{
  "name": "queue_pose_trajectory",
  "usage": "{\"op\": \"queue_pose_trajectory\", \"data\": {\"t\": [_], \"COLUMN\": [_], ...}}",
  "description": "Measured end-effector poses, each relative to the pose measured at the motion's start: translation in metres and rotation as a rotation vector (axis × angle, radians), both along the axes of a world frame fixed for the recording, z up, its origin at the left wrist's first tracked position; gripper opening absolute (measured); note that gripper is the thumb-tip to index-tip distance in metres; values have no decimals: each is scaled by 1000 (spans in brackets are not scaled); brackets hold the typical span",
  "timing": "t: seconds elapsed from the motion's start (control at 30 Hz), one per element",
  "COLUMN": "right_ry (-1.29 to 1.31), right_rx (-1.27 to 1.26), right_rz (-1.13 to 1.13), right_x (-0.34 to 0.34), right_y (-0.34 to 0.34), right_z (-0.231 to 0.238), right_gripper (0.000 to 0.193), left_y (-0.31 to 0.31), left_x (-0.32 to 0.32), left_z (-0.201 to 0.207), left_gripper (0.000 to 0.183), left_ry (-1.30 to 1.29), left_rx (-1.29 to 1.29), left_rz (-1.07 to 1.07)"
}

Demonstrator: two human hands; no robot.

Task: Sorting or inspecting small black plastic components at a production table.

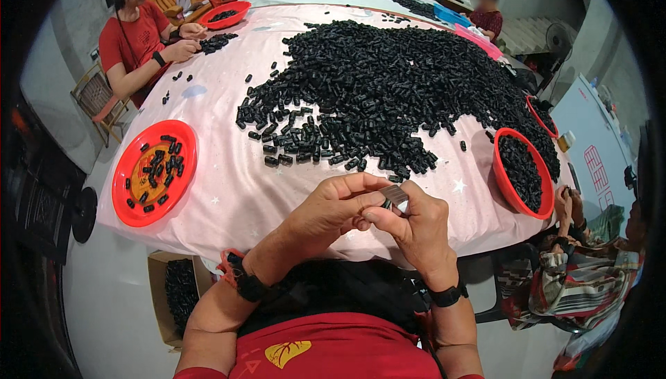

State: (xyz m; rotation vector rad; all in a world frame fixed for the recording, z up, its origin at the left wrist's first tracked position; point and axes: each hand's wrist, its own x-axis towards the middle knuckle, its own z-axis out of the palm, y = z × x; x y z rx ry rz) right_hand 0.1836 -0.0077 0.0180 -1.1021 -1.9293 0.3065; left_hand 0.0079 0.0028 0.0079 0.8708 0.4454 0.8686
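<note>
Both my hands meet above the near edge of the cloth-covered table, in front of a large heap of small black cylindrical parts [388,81]. My right hand [421,225] is closed on a flat silver-grey metal piece [394,196], thumb pressed along its lower side. What kind of tool it is, I cannot make out. My left hand [336,202] pinches right beside the metal piece, fingers curled; what sits between these fingertips is mostly hidden, with only a dark bit showing.
Left of me lies a red plate [123,192] with several black parts; on the right stands a full red bowl [547,199]. A cardboard box [158,289] of black parts is on the floor at left. People sit around the table, one [132,39] handling parts at far left.
</note>
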Motion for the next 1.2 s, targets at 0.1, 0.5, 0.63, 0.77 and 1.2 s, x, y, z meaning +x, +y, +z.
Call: {"op": "queue_pose_trajectory", "data": {"t": [0.1,0.5,0.63,0.77,1.2], "right_ry": [-32,-50,-60,-72,-70], "right_rx": [4,23,21,50,34], "right_rz": [2,3,-2,-5,28], "right_x": [1,1,2,2,4], "right_y": [0,1,2,4,5], "right_z": [-2,0,-2,-5,-5], "right_gripper": [46,47,48,49,48], "left_y": [0,0,0,1,0], "left_x": [0,-2,-2,-1,0], "left_z": [0,-1,0,-4,-1], "left_gripper": [28,28,28,29,27], "left_ry": [18,-21,1,-7,52], "left_rx": [3,6,17,15,2], "left_rz": [7,-18,-6,-9,8]}}
